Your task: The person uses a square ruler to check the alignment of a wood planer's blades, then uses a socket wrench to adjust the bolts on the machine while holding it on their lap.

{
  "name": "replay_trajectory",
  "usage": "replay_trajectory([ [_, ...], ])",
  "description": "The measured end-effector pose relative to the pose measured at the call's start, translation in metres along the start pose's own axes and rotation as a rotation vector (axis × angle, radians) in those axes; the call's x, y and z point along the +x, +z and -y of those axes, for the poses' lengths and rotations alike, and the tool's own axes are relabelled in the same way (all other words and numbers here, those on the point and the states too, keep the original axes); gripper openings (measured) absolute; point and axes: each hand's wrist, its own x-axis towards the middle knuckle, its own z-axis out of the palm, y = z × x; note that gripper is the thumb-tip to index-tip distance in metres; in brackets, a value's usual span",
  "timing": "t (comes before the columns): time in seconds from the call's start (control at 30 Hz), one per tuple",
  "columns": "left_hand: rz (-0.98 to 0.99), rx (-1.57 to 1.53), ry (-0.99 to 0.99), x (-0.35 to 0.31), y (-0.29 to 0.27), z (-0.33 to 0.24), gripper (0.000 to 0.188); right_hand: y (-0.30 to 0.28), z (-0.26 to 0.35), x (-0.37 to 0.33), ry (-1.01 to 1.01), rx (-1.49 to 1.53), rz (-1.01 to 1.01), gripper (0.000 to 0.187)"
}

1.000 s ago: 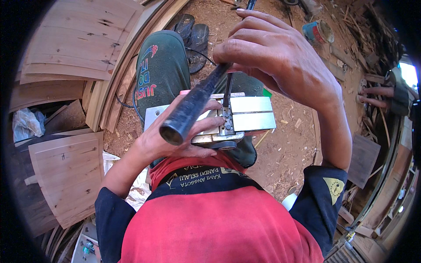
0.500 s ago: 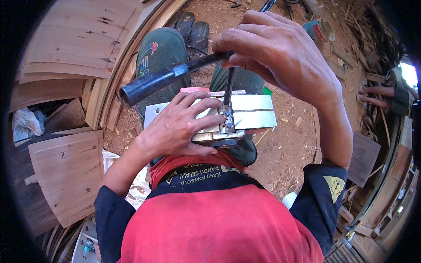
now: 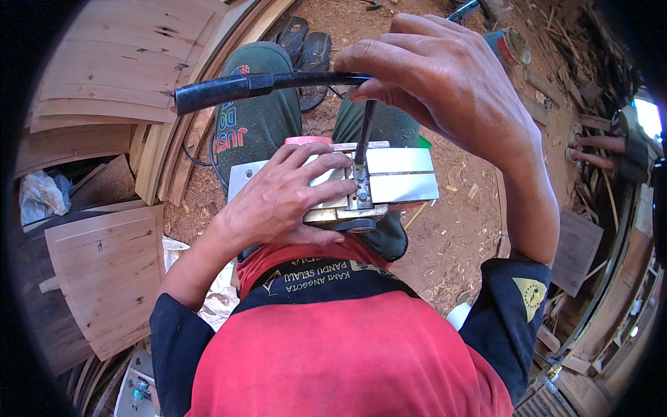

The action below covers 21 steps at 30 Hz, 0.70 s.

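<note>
Right hand [image 3: 445, 66] is gripping black metal T-wrench [image 3: 226, 94]; spread left hand [image 3: 281, 192] is pressing flat silver planer [image 3: 403, 163]; round grey bolts [image 3: 361, 197] are still sitting in.

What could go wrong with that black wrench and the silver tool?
If the wrench slips in the right hand, it could knock the left hand, whose fingers lie close to its tip. The silver tool seems to rest across the legs, so a hard push might make it tip or slide. The wrench's long arm sticks out sideways, so it might bump something if it swings.
</note>
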Motion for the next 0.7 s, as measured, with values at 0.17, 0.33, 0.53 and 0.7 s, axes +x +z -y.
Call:
replay_trajectory([
  [0.17,-0.002,0.006,0.004,0.0007,-0.0008,-0.0007,0.069,0.0011,-0.0009,0.0003,-0.009,-0.006,-0.003,0.036],
  [0.33,-0.008,0.003,0.000,0.0006,-0.0009,-0.0010,0.070,0.0024,-0.0005,-0.0001,0.003,0.010,-0.045,0.035],
  [0.53,-0.007,0.009,0.001,0.0008,-0.0011,-0.0012,0.070,-0.0006,0.0027,-0.0002,0.042,-0.010,-0.003,0.036],
  [0.7,-0.008,0.009,0.007,0.0002,-0.0012,-0.0008,0.071,-0.0005,0.0055,0.0004,0.064,-0.032,-0.016,0.033],
])
